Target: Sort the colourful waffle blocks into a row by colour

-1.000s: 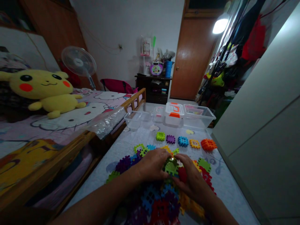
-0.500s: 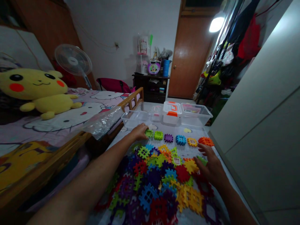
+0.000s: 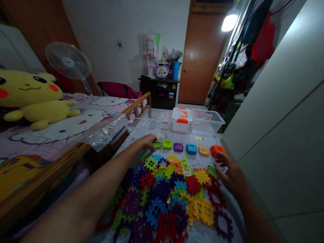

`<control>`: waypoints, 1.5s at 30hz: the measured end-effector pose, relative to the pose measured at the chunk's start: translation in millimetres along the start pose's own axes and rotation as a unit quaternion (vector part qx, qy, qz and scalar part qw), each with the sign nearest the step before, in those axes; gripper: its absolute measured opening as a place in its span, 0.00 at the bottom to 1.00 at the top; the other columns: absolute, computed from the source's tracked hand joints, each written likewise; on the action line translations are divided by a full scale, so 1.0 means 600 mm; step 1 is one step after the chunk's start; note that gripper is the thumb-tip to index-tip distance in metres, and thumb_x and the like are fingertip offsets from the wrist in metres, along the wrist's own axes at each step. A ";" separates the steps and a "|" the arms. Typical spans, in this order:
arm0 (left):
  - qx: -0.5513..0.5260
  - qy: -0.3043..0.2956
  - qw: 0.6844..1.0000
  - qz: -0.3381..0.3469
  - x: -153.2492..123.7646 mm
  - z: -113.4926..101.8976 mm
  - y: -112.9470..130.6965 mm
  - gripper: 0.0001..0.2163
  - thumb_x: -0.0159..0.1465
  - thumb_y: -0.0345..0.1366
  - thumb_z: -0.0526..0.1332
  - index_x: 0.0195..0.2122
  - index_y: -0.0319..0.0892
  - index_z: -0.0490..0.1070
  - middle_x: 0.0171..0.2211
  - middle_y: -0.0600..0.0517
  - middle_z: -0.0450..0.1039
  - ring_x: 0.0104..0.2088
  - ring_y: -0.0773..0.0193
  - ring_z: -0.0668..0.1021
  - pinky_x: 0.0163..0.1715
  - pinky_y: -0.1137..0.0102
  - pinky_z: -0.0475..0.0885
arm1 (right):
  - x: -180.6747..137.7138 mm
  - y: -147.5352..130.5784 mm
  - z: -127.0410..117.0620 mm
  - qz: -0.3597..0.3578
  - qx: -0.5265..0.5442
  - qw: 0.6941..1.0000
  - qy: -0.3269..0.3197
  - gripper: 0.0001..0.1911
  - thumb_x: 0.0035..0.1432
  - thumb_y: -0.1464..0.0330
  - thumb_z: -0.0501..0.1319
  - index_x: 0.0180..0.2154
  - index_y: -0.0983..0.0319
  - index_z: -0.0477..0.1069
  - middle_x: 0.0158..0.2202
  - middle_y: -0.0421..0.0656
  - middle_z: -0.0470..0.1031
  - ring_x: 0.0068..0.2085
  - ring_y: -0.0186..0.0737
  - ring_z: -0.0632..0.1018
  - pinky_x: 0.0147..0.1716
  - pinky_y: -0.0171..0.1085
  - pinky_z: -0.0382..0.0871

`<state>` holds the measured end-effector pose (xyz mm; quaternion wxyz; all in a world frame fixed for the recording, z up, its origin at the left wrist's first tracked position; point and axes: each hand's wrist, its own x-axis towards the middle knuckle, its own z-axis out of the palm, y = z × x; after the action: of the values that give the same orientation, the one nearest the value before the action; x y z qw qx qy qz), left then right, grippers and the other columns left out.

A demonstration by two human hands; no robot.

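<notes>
On pale cloth (image 3: 182, 138), 1 green piece (image 3: 157, 144) touches the left fingers (image 3: 152, 137).

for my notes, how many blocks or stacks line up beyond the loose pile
6, left to right: green one at the left hand, lime one, purple one, blue one, yellow one, orange one by the right hand.

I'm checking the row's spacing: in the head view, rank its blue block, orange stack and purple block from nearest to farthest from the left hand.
1. Purple block: right of the left hand.
2. Blue block: farther right.
3. Orange stack: farthest right.
</notes>
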<state>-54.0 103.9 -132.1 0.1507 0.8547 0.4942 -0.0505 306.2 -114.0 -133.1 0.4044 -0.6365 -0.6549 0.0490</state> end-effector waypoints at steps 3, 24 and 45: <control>-0.007 0.000 1.000 -0.003 0.000 0.001 -0.001 0.26 0.46 0.38 0.68 0.48 0.40 0.73 0.49 0.46 0.74 0.49 0.51 0.76 0.47 0.67 0.70 | 0.005 0.006 -0.019 0.047 -0.031 0.998 -0.020 0.11 0.54 0.65 0.54 0.37 0.61 0.71 0.32 0.44 0.76 0.29 0.40 0.76 0.31 0.39 0.70; -0.120 0.084 0.989 0.011 -0.164 0.003 -0.027 0.33 0.54 0.51 0.62 0.58 0.39 0.67 0.59 0.40 0.68 0.57 0.47 0.72 0.56 0.60 0.67 | -0.012 -0.047 -0.002 -0.031 -0.013 0.949 -0.313 0.24 0.54 0.67 0.62 0.54 0.59 0.68 0.55 0.49 0.71 0.57 0.49 0.70 0.57 0.52 0.64; -0.443 0.288 0.832 -0.168 -0.251 0.098 -0.043 0.26 0.44 0.56 0.68 0.37 0.40 0.76 0.35 0.48 0.81 0.36 0.54 0.80 0.36 0.65 0.75 | -0.009 -0.040 0.002 -0.014 -0.081 0.969 -0.232 0.22 0.53 0.61 0.65 0.49 0.62 0.72 0.48 0.51 0.71 0.52 0.52 0.71 0.53 0.52 0.65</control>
<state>-149.0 -26.8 -158.0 0.3536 0.5762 0.6202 0.3979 285.6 -122.4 -122.6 0.1889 -0.6293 -0.7415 0.1361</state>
